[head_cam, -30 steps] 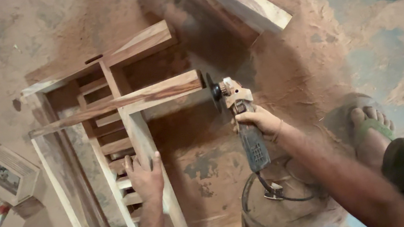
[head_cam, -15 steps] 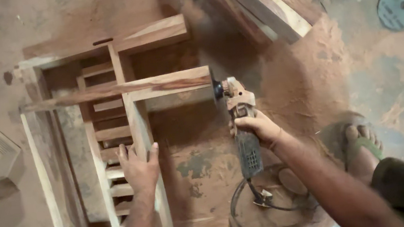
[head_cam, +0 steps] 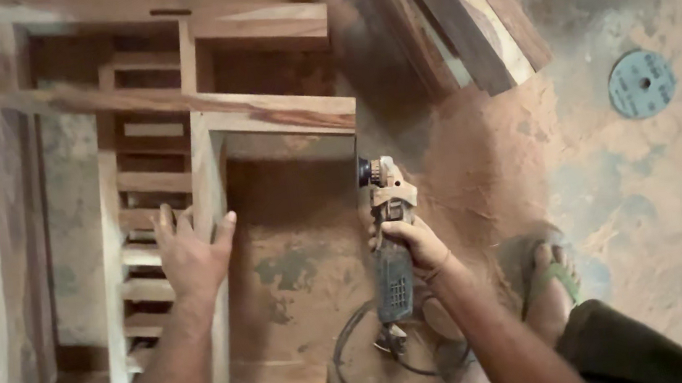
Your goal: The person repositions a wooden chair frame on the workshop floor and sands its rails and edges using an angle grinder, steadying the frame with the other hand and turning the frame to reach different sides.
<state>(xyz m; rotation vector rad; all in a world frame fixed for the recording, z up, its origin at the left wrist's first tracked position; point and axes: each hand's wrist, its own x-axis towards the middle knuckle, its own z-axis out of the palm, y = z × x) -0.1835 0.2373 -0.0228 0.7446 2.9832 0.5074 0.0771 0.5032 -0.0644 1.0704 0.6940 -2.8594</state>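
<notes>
Right hand [head_cam: 416, 243] has its fingers wrapped tight round the angle grinder [head_cam: 389, 245], head just under the wooden frame [head_cam: 265, 111], while left hand [head_cam: 191, 254] rests fingers spread on the upright, so 1 kickback could skid the disc toward them.

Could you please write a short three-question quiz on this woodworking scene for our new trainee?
1. True or false: the right hand holds the angle grinder.
2. What does the left hand rest on? A) the wooden frame B) the round sanding disc C) the sandalled foot
3. Fill in: the floor around the frame is covered in reddish ____.

Key: 1 true; 2 A; 3 sawdust.
</notes>
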